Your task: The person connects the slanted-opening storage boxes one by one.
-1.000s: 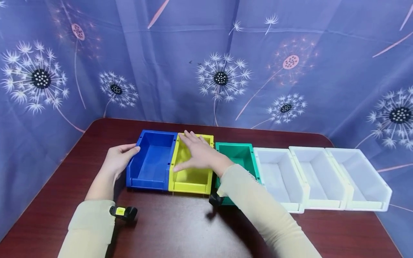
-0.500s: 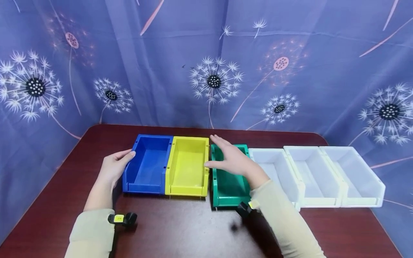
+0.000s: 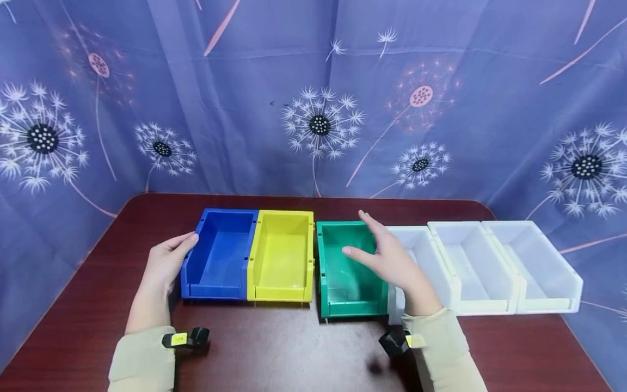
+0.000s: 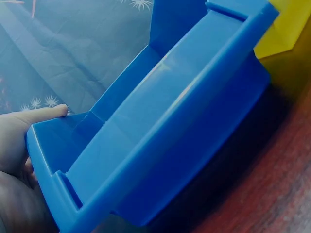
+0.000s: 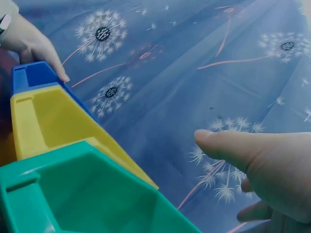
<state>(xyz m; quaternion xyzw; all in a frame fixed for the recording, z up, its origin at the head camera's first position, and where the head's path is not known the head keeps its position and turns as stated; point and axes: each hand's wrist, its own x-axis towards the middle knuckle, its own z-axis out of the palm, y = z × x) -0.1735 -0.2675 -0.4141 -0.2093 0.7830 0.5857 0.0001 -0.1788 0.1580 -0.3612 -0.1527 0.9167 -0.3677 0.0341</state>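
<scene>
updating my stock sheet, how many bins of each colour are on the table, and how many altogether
Blue bin: 1
Yellow bin: 1
Green bin: 1
White bins: 3
Total: 6

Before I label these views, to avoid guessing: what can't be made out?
Head: part of the white bin beside the green bin, behind the right grip.
Head: print on the left yellow sticker, too small.
Left wrist: rest of the left grip, past the left edge.
Right wrist: part of the green bin, cut by the bottom edge.
</scene>
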